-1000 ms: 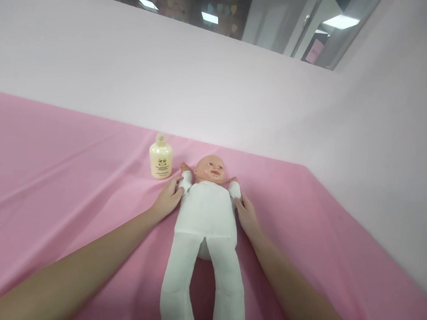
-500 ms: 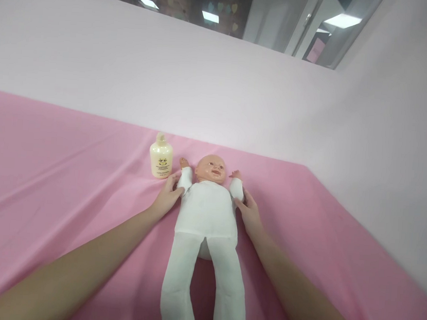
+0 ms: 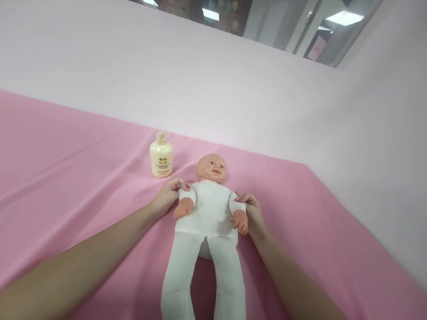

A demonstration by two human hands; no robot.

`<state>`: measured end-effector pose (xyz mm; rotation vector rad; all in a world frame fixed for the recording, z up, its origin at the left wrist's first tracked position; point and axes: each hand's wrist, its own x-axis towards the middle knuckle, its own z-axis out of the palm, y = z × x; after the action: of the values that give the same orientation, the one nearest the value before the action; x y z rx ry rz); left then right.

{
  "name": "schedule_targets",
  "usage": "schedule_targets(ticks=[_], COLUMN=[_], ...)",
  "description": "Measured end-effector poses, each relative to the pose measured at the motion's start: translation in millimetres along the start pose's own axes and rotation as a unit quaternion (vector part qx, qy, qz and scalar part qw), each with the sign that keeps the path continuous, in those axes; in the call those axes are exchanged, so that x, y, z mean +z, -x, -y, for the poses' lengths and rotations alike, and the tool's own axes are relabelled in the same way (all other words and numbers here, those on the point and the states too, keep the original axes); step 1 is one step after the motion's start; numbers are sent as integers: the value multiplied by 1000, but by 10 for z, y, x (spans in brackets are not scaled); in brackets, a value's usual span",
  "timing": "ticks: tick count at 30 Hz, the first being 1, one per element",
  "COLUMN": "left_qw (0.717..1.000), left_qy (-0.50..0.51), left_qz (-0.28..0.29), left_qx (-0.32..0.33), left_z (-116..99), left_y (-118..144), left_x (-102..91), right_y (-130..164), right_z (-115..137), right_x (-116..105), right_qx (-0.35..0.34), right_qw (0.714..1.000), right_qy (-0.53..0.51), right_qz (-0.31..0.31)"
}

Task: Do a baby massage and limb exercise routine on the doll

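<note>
A baby doll (image 3: 210,208) lies on its back, head toward the wall, with a white cloth body and bare plastic head and hands. My left hand (image 3: 169,193) is closed around the doll's arm on the left side, the thumb and fingers near its upper sleeve. On the other side my right hand (image 3: 252,209) grips the doll's other arm, fingers over the sleeve. Both doll arms point down along its trunk. Part of each palm is hidden behind the doll's arms. A cream pump bottle (image 3: 161,159) stands upright just beyond my left hand.
Pink cloth (image 3: 88,171) with soft folds covers the table under the doll. A white wall (image 3: 168,74) rises behind it and along the right side. Higher up, a glass pane (image 3: 224,9) shows ceiling lights.
The doll's two arms have swung from pointing up beside its head to pointing down along its trunk, with my hands on them. The bottle and the doll's trunk have stayed put.
</note>
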<state>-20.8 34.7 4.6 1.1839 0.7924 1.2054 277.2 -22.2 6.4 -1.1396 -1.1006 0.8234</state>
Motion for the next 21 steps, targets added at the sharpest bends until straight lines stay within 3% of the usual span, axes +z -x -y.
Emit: schedule_targets(ticks=[10, 15, 21], left_qw=[998, 986, 972], left_qy=[-46, -148, -213], left_qz=[-30, -41, -58], left_qx=[22, 67, 85], left_z=[-79, -98, -112], left_y=[54, 97, 114], left_x=[52, 47, 39], right_y=[52, 120, 135], right_z=[27, 200, 246], right_x=[19, 45, 49], right_qx=[50, -2, -33], right_qw=[998, 997, 994], right_qy=[-42, 57, 83], right_qz=[-23, -50, -64])
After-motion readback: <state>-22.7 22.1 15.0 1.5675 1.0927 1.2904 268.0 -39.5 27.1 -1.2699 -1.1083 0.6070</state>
